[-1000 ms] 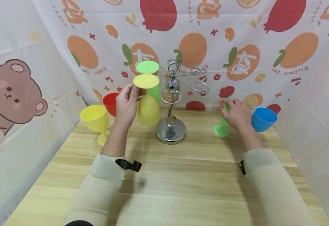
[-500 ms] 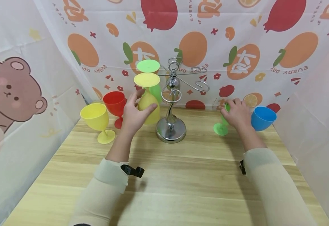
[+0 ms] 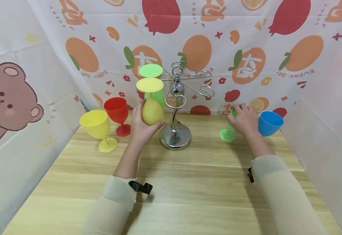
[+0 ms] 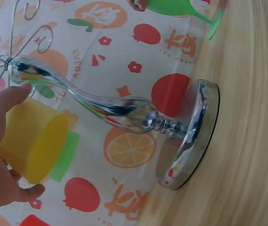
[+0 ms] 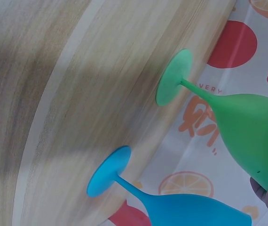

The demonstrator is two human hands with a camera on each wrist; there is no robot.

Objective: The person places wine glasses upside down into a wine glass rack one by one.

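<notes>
Fruit-print sheet [image 3: 218, 57] across the back, bear-print sheet [image 3: 5, 107] on the left, wood-grain table [image 3: 188, 186] underneath. Going left to right: first up is a standing yellow goblet [image 3: 96, 125], then a standing red goblet [image 3: 116, 110] just behind it and a bit to the right. Next is the left hand [image 3: 140, 127], thumb and fingers spread round the bowl of the hanging yellow goblet [image 3: 152, 112]. Honestly can't tell if it's actually gripping or just cupped there. That goblet is upside down on the left side of the chrome rack [image 3: 175, 124], with a hanging green goblet [image 3: 159, 97] right behind it, also upside down. Past the rack, the right hand [image 3: 243, 120] has its fingers hooked on the top of the standing green goblet [image 5: 254, 129], whose foot sits on the table. Standing blue goblet [image 3: 270, 124] is last, just beside that hand.

Key bit of geometry imo: the standing green goblet is directly under the right hand, long axis vertical, mouth up, while the rack is off to its left, between the hands and closer to the left one.

Count: six goblets (two yellow, two green, one red, one blue), four standing, two hanging, one rack, two hands well apart.
</notes>
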